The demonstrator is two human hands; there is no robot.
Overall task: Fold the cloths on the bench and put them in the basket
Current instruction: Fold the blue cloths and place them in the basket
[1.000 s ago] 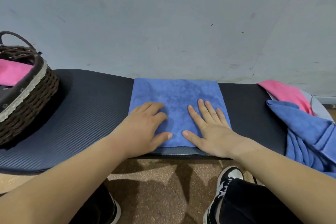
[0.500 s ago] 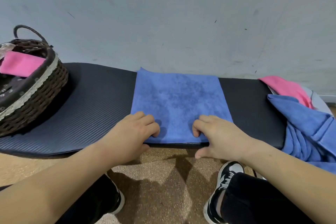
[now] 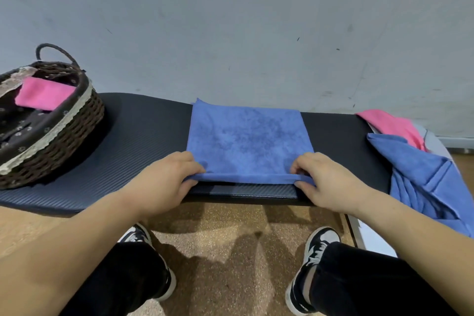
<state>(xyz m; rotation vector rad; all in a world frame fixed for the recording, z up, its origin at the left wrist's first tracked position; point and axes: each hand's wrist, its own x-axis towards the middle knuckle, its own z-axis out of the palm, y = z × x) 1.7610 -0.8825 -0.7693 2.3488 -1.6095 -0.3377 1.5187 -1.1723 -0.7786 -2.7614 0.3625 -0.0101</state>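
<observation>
Both the left hand point(image 3: 164, 182) and right hand point(image 3: 325, 182) pinched the near corners of the cloth point(image 3: 247, 138) (soft, limp, probably light).

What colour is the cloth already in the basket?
The cloth in the basket is pink; the head view shows it best.

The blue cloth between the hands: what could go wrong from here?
The left hand and right hand pinch only the near corners of the blue cloth, so the middle may sag and the next fold could come out crooked.
That near edge sits at the front edge of the bench; a slipped pinch might let it slide towards the floor.
The loose cloths at the bench's right end hang over the side and may slip off.
</observation>
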